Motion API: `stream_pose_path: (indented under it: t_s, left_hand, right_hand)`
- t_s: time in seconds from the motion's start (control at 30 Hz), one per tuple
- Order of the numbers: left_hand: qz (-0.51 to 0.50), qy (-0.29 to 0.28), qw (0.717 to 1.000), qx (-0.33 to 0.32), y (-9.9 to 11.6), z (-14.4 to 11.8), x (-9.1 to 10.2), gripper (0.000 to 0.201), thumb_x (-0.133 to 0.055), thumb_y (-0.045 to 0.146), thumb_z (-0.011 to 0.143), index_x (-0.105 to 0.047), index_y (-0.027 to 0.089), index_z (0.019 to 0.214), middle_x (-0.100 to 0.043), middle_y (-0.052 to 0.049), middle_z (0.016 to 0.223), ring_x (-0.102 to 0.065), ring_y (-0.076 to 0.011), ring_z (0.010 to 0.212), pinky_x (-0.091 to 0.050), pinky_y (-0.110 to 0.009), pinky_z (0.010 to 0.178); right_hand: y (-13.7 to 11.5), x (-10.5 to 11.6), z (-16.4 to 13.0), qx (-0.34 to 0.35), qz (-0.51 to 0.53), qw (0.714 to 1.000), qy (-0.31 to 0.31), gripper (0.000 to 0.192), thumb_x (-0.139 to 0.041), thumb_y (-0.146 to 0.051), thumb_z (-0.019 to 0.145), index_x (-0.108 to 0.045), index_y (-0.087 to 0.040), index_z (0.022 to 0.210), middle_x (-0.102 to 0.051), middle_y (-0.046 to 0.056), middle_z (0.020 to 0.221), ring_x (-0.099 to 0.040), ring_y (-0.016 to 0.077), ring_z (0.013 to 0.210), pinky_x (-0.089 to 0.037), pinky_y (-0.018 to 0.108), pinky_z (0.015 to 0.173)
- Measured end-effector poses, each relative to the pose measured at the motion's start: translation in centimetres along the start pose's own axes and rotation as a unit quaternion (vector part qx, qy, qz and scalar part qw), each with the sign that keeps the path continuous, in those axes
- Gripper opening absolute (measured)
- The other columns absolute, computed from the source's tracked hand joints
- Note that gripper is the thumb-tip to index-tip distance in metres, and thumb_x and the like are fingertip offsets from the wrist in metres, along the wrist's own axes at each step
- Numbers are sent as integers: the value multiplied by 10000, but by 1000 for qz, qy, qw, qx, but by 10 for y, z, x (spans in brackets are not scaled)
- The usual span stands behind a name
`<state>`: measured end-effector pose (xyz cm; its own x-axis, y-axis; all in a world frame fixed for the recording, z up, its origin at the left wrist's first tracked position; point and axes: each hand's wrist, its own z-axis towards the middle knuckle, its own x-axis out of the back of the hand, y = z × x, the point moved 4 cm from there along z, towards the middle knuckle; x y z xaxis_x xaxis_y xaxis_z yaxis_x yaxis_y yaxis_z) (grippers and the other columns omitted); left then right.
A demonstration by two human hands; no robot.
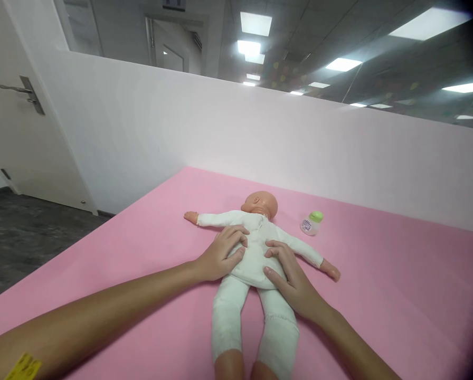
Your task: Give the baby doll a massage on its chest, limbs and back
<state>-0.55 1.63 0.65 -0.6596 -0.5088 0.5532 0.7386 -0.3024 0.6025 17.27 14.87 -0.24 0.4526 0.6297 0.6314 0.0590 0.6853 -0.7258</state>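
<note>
A soft baby doll with a bare plastic head and a white cloth romper [256, 248] lies on its back near the middle of the pink-covered bench [398, 295], head toward the far edge where a white partition wall [220, 132] rises, arms spread out to either side, legs pointing at the near edge. The left hand [220, 256] rests palm down on the doll's side by the chest, fingers spread loosely over the cloth. The right hand [287, 272] lies flat on the other side of the belly, fingers likewise open and touching the fabric; neither hand is closed around anything. A small clear plastic bottle with a green cap [311, 222] stands near the doll's head, toward the far edge, apart from both hands.
</note>
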Motion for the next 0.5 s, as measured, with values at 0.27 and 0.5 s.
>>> stream_pose_path:
  t_s: [0.27,0.5]
  left_hand:
    - [-4,0,1000,-1,-1,0,0,106,-471,230,1012,-570,224,1049,-563,-77,1340,-496,-263,1270,-391,-441,1104]
    - [-1,-1,1000,0,-1,-1,0,111,-468,237,1014,-570,224,1057,-561,-83,1346,-493,-268,1273,-393,-445,1104]
  right_hand:
    - [1,0,0,1,-4,1000,0,219,-535,-485,1014,-540,-323,1162,-439,48,1511,-398,291,1451,-386,541,1181]
    - [1,0,0,1,-1,1000,1,229,-538,-485,1014,-542,-316,1168,-437,59,1512,-393,295,1452,-384,545,1180]
